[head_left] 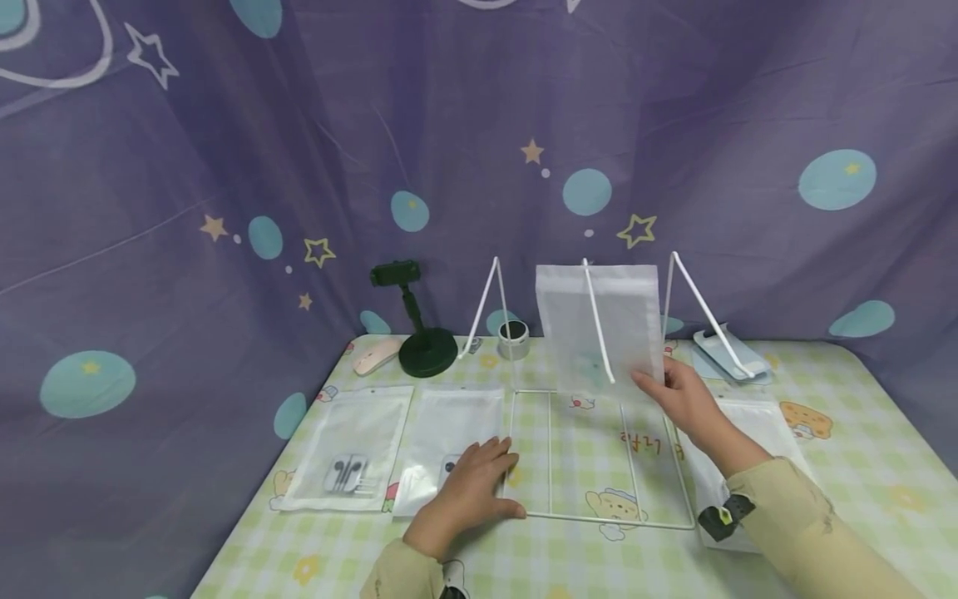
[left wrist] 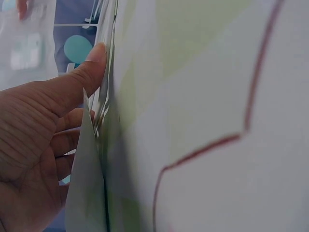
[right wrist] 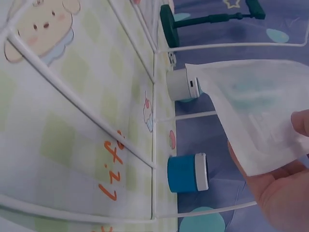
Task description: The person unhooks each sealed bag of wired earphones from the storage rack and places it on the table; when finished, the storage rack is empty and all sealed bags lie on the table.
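Note:
My right hand pinches the lower right part of a white zip pouch, thumb in front and fingers behind. The pouch hangs upright at the middle prong of a white wire rack; the prong crosses its front, and the hole at its top is not clear. Something pale teal shows faintly inside the pouch in the right wrist view. My left hand rests with extended fingers at the rack's front left corner, over a flat pouch. Another pouch, with earphones inside, lies further left.
A dark green phone stand, a pink mouse and a white cylinder stand at the back. Light blue items lie back right. Another white pouch lies right of the rack, partly under my right arm. A blue jar stands behind the rack.

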The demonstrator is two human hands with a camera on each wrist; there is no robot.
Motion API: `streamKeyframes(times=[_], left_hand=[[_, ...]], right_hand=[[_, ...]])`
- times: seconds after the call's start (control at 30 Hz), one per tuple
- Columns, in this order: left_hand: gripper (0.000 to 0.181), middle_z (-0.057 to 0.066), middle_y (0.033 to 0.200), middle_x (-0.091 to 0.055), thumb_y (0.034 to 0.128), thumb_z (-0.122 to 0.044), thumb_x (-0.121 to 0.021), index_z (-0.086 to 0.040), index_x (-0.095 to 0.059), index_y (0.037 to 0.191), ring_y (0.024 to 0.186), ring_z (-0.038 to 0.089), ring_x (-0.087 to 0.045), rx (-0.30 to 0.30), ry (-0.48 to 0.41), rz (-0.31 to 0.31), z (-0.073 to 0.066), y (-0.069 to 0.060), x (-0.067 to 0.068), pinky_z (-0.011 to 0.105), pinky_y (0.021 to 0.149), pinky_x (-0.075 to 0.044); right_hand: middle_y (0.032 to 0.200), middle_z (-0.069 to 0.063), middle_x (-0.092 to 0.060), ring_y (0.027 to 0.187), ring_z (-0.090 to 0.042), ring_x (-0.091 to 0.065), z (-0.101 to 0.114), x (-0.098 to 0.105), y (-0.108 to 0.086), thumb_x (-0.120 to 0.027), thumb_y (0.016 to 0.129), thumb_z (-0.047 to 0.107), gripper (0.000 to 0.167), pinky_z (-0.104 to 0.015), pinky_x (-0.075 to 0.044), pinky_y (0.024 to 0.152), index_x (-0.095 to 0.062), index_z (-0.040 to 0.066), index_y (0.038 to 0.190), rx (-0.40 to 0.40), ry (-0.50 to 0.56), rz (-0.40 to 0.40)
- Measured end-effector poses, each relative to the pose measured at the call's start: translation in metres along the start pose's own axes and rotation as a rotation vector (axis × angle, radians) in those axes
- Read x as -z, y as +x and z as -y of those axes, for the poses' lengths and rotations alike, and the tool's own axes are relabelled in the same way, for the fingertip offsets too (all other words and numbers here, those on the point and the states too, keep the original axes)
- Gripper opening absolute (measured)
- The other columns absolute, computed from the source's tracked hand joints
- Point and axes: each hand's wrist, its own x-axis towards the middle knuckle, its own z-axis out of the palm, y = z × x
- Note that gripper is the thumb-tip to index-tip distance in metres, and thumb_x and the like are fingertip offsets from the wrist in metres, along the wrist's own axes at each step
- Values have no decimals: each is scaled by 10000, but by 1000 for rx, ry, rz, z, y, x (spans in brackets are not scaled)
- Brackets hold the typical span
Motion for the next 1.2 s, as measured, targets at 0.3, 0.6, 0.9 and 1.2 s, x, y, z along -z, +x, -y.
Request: streamKeyframes(times=[0.3, 0.6, 0.9, 1.2], left_hand=[[825, 125, 1478, -450, 719, -557, -771, -74, -565, 1356, 1383, 313, -372, -7, 3, 1, -1, -1, 1, 496, 1141, -270], [827, 125, 1482, -445, 722, -553, -774, -72, -561, 1361, 1388, 314, -365, -5, 3, 5, 0, 1, 0, 499, 1142, -268], [821, 108, 1485, -445, 724, -554, -776, -86, -563, 1363, 1392, 299, -362, 9, 1, 13, 1, 2, -1, 487, 1146, -264], [824, 108, 1491, -437, 727, -549, -776, -86, -555, 1372, 1398, 299, -352, 11, -12, 22, 1, 1, -1, 488, 1149, -256]], right_hand=[[1160, -218, -630, 947, -90, -595, 4, 7, -20, -522, 1022, 189, 365, -244, -505, 758, -541, -72, 1275, 49, 10, 64], [1222, -289, -579, 989, -260, -650, 7, 13, -35, -493, 1034, 233, 453, -369, -592, 690, -435, -79, 1357, -37, 132, 185], [1171, -286, -606, 885, -196, -670, 10, 15, -47, -487, 1036, 235, 422, -429, -588, 626, -458, -80, 1315, -48, 204, 208], [1189, -287, -587, 944, -76, -626, 14, 18, -63, -506, 1028, 223, 424, -417, -593, 651, -484, -120, 1277, -83, 207, 170]])
